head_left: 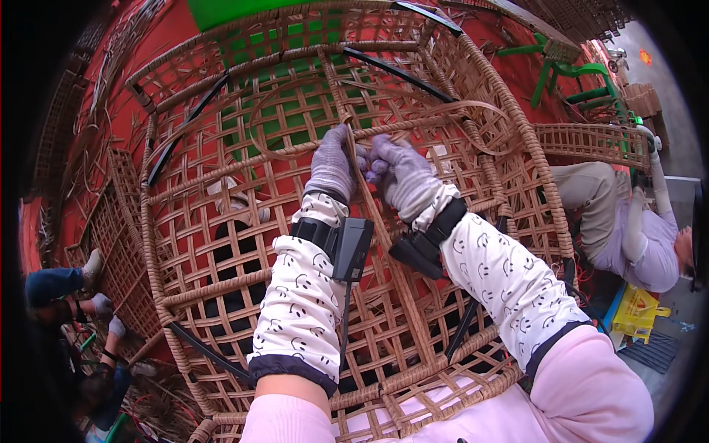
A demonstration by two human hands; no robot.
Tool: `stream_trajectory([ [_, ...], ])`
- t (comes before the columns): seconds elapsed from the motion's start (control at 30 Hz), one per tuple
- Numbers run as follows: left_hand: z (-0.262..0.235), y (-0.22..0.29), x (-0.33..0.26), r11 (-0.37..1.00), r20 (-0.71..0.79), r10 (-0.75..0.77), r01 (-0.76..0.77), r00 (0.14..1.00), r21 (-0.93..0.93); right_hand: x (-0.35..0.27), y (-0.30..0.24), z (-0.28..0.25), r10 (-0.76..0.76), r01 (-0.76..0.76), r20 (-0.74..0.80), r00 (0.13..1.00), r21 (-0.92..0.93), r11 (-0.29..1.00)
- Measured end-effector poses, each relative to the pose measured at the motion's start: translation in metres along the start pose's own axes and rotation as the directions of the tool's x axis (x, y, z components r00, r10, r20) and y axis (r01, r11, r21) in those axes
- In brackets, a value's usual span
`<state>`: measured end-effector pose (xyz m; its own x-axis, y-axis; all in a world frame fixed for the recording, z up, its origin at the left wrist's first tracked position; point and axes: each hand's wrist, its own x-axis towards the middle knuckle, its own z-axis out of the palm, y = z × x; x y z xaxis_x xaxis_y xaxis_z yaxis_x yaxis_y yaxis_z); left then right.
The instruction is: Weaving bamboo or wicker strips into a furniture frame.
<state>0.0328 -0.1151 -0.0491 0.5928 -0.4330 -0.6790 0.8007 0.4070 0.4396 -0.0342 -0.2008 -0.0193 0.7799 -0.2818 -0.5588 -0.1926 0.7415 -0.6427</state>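
A large brown woven wicker frame (210, 299) with an open lattice and wrapped rims lies in front of me. My left hand (332, 164), in a grey-purple knit glove, is closed at the middle rib, its fingers around a flat brown weaving strip (351, 144). Close beside it, my right hand (402, 173), gloved alike, has curled fingers; what they pinch is hidden. A loose length of wicker strip (491, 111) loops over the lattice to the right of my hands. Both wrists carry black strapped devices over white patterned sleeves.
Black bars (399, 74) brace the frame's corners. Beneath and behind lie a red floor covering (166, 44) and a green surface (244, 11). Other people work at the left edge and at the right, where one sits in a light purple top (639, 247). A yellow bag (636, 314) lies nearby.
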Motion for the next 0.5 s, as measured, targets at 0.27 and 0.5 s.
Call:
stream_trajectory([
  [0.27, 0.008, 0.002, -0.006, 0.999, -0.054, 0.026, -0.024, 0.998, 0.036, -0.036, -0.098, 0.031, 0.150, -0.111, 0.034, 0.988, -0.517, 0.849],
  [0.5, 0.010, -0.008, 0.000, 0.980, -0.020, 0.115, -0.117, 0.993, -0.164, -0.111, -0.141, 0.004, 0.033, -0.087, -0.115, 0.993, -0.506, 0.858],
])
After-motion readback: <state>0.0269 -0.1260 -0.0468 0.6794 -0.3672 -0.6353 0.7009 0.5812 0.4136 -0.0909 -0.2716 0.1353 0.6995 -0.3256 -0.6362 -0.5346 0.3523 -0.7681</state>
